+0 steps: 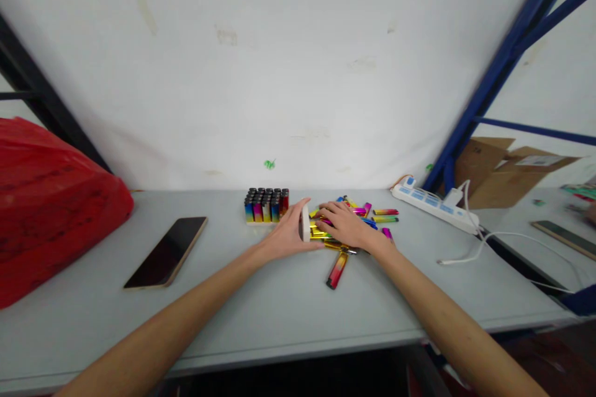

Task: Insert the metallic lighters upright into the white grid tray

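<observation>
My left hand point(287, 234) is closed around a white tray point(305, 224), which stands on its edge with its open side turned right. My right hand point(343, 224) lies over a loose pile of shiny coloured lighters point(321, 234), fingers spread toward the tray; whether it grips any of them is hidden. Left of the hands, several lighters point(267, 206) stand upright in rows with black tops up. One red and yellow lighter point(337, 270) lies in front of the pile, and others point(385, 219) are to its right.
A dark phone point(166, 253) and a red plastic bag point(56, 205) are on the left. At the right are a white power strip point(435, 205) with cables, a cardboard box point(507, 177) and a blue frame point(493, 71). The table's front edge point(298, 353) runs below the forearms.
</observation>
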Action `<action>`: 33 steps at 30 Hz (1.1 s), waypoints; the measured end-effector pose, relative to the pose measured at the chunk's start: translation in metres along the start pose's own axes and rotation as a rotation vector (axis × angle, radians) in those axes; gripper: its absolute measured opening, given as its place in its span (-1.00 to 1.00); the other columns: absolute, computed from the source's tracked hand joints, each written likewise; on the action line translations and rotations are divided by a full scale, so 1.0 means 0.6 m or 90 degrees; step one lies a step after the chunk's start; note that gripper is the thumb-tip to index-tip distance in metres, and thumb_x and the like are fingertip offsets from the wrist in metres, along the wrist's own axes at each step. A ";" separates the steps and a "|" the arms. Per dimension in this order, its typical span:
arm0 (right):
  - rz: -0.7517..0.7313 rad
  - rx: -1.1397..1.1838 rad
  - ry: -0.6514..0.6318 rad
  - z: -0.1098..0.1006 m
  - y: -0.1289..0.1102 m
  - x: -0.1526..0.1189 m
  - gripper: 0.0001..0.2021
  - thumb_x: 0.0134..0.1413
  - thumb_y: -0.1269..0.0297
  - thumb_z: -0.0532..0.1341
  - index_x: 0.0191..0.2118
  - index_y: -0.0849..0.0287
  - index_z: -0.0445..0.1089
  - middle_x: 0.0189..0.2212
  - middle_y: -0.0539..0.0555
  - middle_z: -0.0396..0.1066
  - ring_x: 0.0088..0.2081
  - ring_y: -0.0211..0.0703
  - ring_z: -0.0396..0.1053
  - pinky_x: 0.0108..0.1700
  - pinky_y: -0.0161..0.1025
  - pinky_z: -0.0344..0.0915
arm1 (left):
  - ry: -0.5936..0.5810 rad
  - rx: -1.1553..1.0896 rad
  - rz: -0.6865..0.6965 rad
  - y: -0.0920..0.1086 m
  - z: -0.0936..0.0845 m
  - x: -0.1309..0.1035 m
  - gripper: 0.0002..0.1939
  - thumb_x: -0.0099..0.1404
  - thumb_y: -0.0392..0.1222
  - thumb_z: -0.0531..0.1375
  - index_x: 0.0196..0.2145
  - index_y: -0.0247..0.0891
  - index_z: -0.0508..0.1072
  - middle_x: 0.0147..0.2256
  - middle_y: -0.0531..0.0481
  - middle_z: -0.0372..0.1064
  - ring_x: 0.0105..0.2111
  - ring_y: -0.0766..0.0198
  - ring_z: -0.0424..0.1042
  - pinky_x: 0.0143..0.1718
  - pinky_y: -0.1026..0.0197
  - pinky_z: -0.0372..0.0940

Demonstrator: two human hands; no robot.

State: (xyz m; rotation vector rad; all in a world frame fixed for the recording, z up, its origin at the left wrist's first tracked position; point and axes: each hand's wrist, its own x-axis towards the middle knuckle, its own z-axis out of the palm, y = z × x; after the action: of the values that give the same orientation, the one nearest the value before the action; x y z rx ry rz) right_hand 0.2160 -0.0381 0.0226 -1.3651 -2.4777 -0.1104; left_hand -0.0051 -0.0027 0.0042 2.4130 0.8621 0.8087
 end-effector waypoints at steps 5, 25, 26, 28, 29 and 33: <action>0.052 0.020 0.001 -0.003 0.017 -0.005 -0.64 0.47 0.22 -0.01 0.20 0.17 0.34 0.08 0.23 0.41 0.10 -0.01 0.31 0.22 0.01 0.16 | 0.027 0.021 0.051 0.011 -0.015 -0.003 0.03 0.13 -0.03 0.40 0.42 -0.13 -0.03 0.33 -0.21 0.08 0.35 -0.09 0.12 0.40 -0.09 0.07; -0.039 0.064 -0.037 0.000 -0.001 0.008 -0.78 0.24 0.22 0.29 -0.06 0.20 0.50 0.05 0.23 0.41 0.08 0.10 0.35 0.20 0.06 0.15 | 0.068 0.076 0.112 0.020 -0.004 -0.009 -0.04 0.18 -0.18 0.34 0.43 -0.10 0.00 0.37 -0.19 -0.01 0.38 -0.06 0.04 0.42 -0.06 0.04; -0.039 0.071 -0.030 0.000 0.000 0.007 -0.78 0.25 0.20 0.28 -0.07 0.19 0.51 0.06 0.22 0.41 0.07 0.08 0.36 0.19 0.04 0.17 | 0.084 0.078 0.114 0.021 -0.005 -0.009 -0.04 0.18 -0.22 0.31 0.44 -0.11 -0.02 0.38 -0.18 -0.03 0.39 -0.04 0.01 0.42 -0.05 0.02; -0.037 0.099 0.000 -0.004 0.006 0.007 -0.75 0.33 0.13 0.21 -0.06 0.18 0.49 0.03 0.20 0.43 0.04 0.02 0.38 0.16 -0.03 0.22 | 0.114 0.071 0.117 0.022 -0.008 -0.007 -0.05 0.21 -0.26 0.26 0.46 -0.13 -0.07 0.41 -0.16 -0.07 0.41 -0.01 -0.03 0.44 -0.06 -0.02; -0.029 0.113 0.023 -0.006 0.012 0.007 -0.72 0.39 0.11 0.15 -0.02 0.17 0.48 0.02 0.20 0.44 0.04 -0.01 0.39 0.16 -0.06 0.24 | 0.128 0.065 0.118 0.022 -0.010 -0.006 -0.08 0.24 -0.28 0.22 0.46 -0.13 -0.08 0.42 -0.15 -0.06 0.42 0.01 -0.04 0.44 -0.06 -0.04; 0.099 0.064 0.090 -0.010 0.051 0.000 -0.59 0.48 0.07 -0.02 0.17 0.15 0.40 0.19 0.24 0.35 0.23 0.02 0.27 0.29 0.00 0.13 | 0.203 0.007 0.088 0.029 -0.012 0.011 -0.38 0.42 -0.23 0.06 0.40 -0.19 0.10 0.35 -0.13 0.17 0.34 0.09 0.18 0.41 -0.04 0.04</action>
State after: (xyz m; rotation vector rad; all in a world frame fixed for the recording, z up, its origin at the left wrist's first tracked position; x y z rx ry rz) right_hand 0.2428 -0.0230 0.0258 -1.4493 -2.2226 -0.0451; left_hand 0.0017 -0.0089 0.0219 2.4111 0.8214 1.2703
